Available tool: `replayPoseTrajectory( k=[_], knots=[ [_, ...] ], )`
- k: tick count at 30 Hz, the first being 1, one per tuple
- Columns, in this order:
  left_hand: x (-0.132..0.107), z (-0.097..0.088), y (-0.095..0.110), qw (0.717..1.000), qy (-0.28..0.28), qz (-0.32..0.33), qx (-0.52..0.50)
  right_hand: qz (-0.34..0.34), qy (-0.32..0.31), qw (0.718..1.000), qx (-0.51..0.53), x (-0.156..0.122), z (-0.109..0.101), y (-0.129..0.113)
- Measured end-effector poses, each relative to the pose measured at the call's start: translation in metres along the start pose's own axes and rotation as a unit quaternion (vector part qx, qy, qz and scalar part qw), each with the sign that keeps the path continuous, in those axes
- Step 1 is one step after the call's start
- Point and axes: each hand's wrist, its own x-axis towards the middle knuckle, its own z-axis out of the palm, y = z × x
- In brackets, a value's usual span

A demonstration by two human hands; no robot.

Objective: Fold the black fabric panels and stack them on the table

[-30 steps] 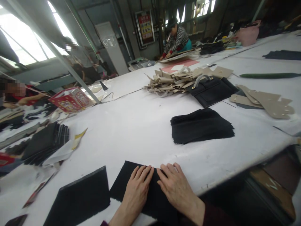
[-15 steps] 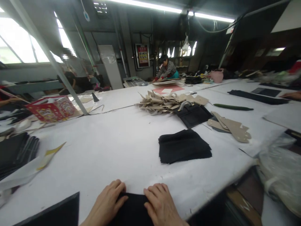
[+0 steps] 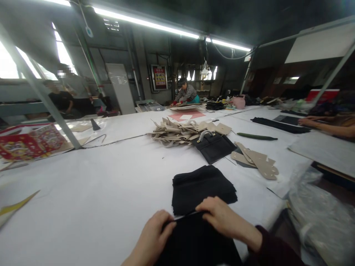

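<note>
From afar I see the left hand (image 3: pixel 154 234) and right hand (image 3: pixel 222 217) pinching the far edge of the near black cloth (image 3: pixel 196 240), not yet released, while a black pile (image 3: pixel 203 186) just beyond lies already stacked.

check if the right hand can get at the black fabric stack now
Probably yes: the right hand appears close to the near edge of the black fabric stack, though its fingers hold a black fabric piece.

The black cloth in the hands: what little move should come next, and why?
Probably lay the black cloth on the black pile, because the left hand and right hand grip its far edge, close to the pile's near edge.
</note>
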Motion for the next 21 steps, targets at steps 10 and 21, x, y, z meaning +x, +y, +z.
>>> replayPoseTrajectory(
  k=[10, 21],
  knots=[
    [0.162, 0.052, 0.016, 0.990, 0.118, -0.023, 0.079, -0.009, 0.037, 0.968, -0.248, 0.106, -0.041, 0.104],
    [0.188, 0.038, -0.018, 0.998, 0.039, 0.032, 0.043, 0.025, 0.100, 0.968, -0.227, 0.092, 0.046, 0.170]
  ],
)
